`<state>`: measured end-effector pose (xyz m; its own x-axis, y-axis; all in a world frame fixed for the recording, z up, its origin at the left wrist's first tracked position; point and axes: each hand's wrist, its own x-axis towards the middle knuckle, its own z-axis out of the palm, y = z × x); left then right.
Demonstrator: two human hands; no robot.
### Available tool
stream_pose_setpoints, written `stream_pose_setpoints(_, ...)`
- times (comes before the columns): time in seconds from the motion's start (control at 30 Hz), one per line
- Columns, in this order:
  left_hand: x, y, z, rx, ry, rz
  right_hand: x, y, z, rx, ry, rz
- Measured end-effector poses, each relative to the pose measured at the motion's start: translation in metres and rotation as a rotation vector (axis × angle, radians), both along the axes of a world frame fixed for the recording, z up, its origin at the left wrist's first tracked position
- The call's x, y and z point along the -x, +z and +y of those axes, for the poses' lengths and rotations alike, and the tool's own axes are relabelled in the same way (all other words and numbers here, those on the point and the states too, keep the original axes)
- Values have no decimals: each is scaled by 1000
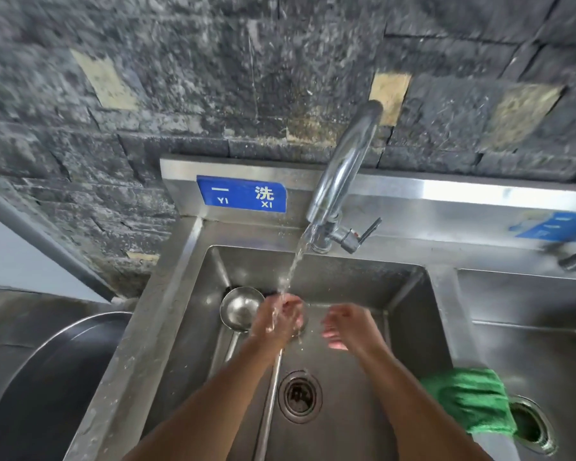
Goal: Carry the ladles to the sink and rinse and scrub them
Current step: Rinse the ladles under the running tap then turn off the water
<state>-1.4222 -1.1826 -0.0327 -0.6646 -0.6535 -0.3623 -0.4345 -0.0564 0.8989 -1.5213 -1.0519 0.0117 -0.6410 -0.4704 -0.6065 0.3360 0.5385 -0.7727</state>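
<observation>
Two steel ladles lie in the left sink basin (409, 314). One ladle (240, 307) has its bowl face up at the far left corner, with its handle running toward me. The second ladle's long handle (270, 394) passes left of the drain, and my left hand hides its bowl. My left hand (280, 319) is cupped under the running water, above that bowl, with nothing gripped. My right hand (345, 326) hovers just to the right, fingers apart and empty. Water (293, 267) pours from the tap (343, 168) onto my left hand.
A green cloth (469, 400) hangs over the divider between the two basins. The drain (300, 395) is in the near middle of the left basin. A second basin (529, 347) lies to the right. A large steel bowl (47, 377) stands left of the sink.
</observation>
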Motion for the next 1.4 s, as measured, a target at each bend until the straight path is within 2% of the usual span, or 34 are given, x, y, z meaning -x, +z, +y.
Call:
stream_pose_setpoints(0.13,54,47,-28,262,-82,149,59,43,-6,12,-173,264)
stream_pose_setpoints(0.23,90,62,-45,261,-54,184,86,59,-14,-7,-169,393)
stream_pose_setpoints(0.33,123,72,-57,166,-159,218,103,62,-29,-9,-122,482)
stream_pose_setpoints(0.37,132,72,-60,203,-195,216,107,60,-33,-17,-120,500)
stream_pose_setpoints(0.53,159,63,-79,163,-205,184,122,46,-42,-40,-104,547)
stream_pose_setpoints(0.67,164,50,-86,203,-205,157,126,44,-45,-49,-68,575)
stream_pose_setpoints(0.83,172,42,-79,446,-216,241,132,47,-47,-129,25,654)
stream_pose_setpoints(0.93,172,39,-82,511,-217,246,134,51,-53,-186,98,704)
stream_pose_setpoints(1.17,174,40,-81,353,-177,207,135,56,-55,-243,150,747)
stream_pose_setpoints(1.3,171,44,-77,441,-191,206,132,57,-56,-283,172,778)
stream_pose_setpoints(1.4,173,54,-77,334,-226,151,131,65,-56,-313,173,736)
